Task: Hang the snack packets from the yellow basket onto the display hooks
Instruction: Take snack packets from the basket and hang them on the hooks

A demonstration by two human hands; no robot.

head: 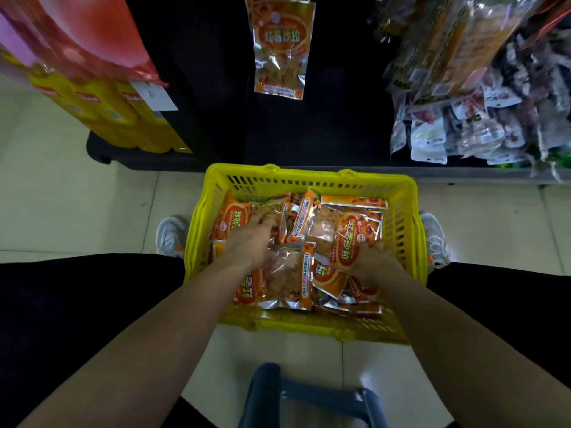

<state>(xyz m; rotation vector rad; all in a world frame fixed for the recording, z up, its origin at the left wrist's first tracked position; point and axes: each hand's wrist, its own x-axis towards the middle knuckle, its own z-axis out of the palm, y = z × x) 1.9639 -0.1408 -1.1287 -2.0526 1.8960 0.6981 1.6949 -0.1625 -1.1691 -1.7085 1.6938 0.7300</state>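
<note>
A yellow plastic basket (312, 180) stands on the floor between my feet, filled with several orange snack packets (290, 276). My left hand (251, 239) reaches into the pile at the basket's left, its fingers curled down among the packets. On the right side my right hand (372, 259) grips the lower edge of an orange packet (352, 239). On the dark display above hang matching orange packets (279, 47); the hook itself is out of view.
Mixed snack bags (482, 88) hang and pile up at the upper right. Yellow and orange boxes (117, 118) stand on a black base at the left. A blue stool (309, 396) sits under me. My shoes (171, 233) flank the basket on pale floor tiles.
</note>
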